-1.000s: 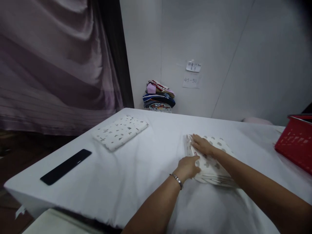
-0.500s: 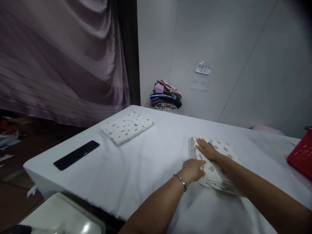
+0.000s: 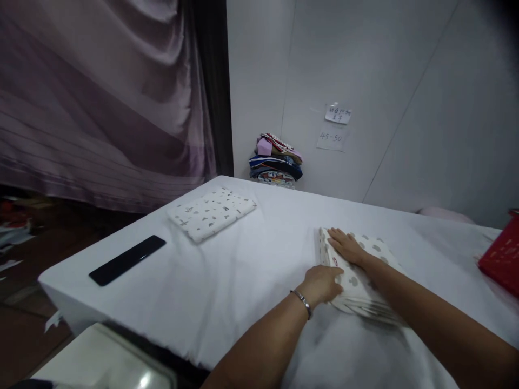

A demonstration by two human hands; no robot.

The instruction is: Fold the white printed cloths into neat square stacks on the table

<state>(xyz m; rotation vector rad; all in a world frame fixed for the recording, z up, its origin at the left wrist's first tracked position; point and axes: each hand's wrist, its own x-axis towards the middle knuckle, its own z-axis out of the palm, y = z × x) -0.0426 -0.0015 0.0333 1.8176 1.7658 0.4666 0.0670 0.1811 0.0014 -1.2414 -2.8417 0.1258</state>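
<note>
A white folded cloth (image 3: 377, 248) with grey mushroom-like prints and a small red mark lies on the table's right half. Several layers show along its near edge. My left hand (image 3: 322, 283), with a silver bracelet at the wrist, holds the cloth's left edge, one finger on top and the others closed at the side. Across the upper left part of the same cloth, my right hand (image 3: 346, 248) lies flat with its fingers stretched out. My right forearm hides part of the cloth.
On the white-covered table (image 3: 275, 243) are another folded printed cloth (image 3: 214, 213) and a black phone-like slab (image 3: 127, 259). A red container (image 3: 500, 259) stands at the right edge. Folded textiles (image 3: 275, 159) are stacked behind the table; a pale-topped stool or seat (image 3: 97, 359) is in front.
</note>
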